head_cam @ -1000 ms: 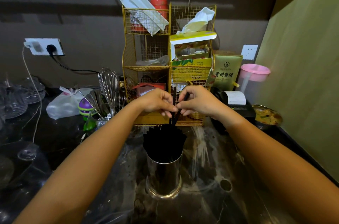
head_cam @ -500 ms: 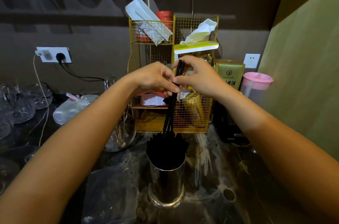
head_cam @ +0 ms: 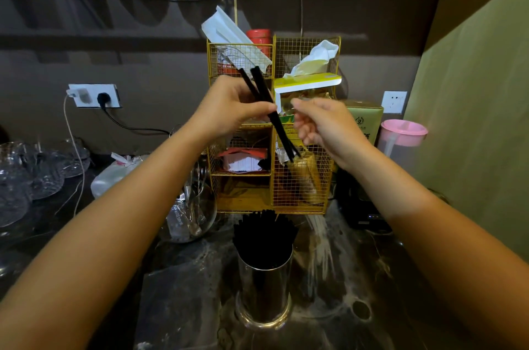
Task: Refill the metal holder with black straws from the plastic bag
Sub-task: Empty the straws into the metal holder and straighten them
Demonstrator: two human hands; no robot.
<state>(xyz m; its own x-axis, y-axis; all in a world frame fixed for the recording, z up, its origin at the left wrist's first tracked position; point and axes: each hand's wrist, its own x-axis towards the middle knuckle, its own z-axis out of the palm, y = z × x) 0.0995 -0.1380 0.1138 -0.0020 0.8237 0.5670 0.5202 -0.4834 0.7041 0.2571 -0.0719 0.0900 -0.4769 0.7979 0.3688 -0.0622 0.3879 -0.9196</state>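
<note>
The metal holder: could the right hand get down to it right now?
Probably yes: the right hand looks empty, and nothing lies between it and the metal holder below.

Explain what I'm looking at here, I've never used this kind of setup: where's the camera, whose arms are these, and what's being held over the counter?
There is no machine: these are a person's two bare arms. The one picture comes from a wide-angle camera worn on the head, looking forward and down. The left hand pinches a couple of thin black straws, lifted and tilted above the counter. The right hand is beside them, blurred, and seems not to grip them. Below stands the shiny cylindrical metal holder, already packed with black straws, on the dark marbled counter. Behind it is a yellow wire-mesh rack stuffed with packets, and to the left a clear glass bowl holding utensils.
</note>
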